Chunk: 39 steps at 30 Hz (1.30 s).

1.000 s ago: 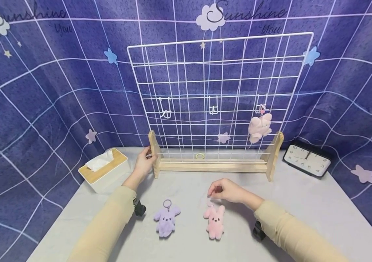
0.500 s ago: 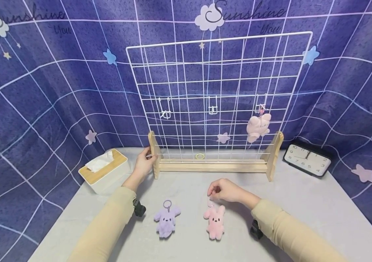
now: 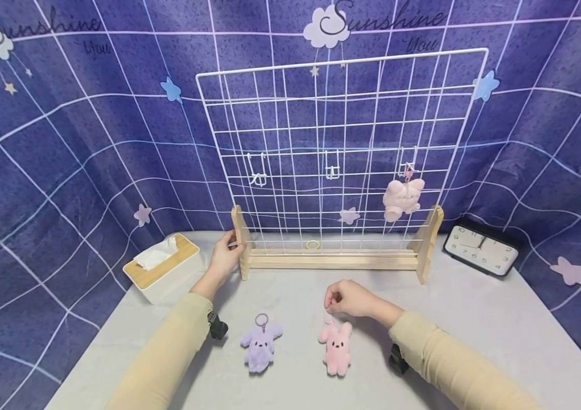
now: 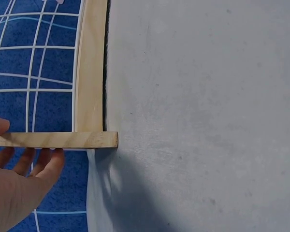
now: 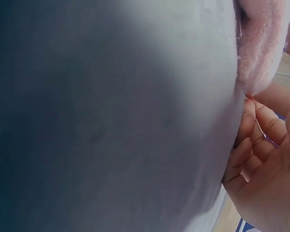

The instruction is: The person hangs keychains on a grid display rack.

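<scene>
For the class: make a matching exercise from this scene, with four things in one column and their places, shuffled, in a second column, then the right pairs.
Things
1. pale pink plush rabbit keyring
2. lilac plush rabbit keyring
3. white tissue box with a wooden lid
4. black rectangular clock

Places
A. on the table, right of the wooden stand
B. hanging on the white wire grid
C. lying on the table between the two forearms
D. on the table, left of the wooden stand

Pairs: 1-B, 2-C, 3-D, 4-A

Left hand (image 3: 225,255) reaches forward with fingers curled, while right hand (image 3: 350,298) hovers low, fingertips pinched.
</scene>
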### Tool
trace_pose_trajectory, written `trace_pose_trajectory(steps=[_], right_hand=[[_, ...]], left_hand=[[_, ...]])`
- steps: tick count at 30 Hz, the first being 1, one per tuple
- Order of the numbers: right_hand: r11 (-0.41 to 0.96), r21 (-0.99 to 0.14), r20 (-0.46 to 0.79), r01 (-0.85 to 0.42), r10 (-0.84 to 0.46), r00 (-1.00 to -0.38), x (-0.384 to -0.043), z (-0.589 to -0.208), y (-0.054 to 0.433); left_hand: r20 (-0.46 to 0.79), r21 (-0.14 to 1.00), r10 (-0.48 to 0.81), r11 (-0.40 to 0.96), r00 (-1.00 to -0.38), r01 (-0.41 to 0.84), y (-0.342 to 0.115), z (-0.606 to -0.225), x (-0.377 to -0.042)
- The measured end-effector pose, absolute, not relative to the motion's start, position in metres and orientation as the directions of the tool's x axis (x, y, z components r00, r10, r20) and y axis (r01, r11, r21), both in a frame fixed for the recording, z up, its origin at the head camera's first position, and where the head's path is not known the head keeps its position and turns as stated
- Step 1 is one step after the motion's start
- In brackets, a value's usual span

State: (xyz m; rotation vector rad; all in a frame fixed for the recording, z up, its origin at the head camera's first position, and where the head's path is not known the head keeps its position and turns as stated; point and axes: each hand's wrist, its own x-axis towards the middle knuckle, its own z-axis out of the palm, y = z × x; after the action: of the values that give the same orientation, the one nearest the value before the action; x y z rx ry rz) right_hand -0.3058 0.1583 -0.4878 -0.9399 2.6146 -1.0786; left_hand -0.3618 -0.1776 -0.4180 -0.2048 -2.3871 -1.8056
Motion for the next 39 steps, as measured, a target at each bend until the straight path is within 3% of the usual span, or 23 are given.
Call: trace_pose_trajectory(steps=[16,39], right_hand=[[0.545,-0.696,0.022,-0.467,-0.634,-0.773,-0.304,-0.485,0.16],[0.402,-0.791,0.11,-0.461,-0.647,-0.755,-0.3,-0.475,0.168]], left_hand=[[0.197,0.937,0.021,0.291,-0.98,0.195,-0.177,-0.418,-0.36],[0.189,0.939,0.017,0.289,-0.982,0.186,-0.179,-0.422,-0.366]])
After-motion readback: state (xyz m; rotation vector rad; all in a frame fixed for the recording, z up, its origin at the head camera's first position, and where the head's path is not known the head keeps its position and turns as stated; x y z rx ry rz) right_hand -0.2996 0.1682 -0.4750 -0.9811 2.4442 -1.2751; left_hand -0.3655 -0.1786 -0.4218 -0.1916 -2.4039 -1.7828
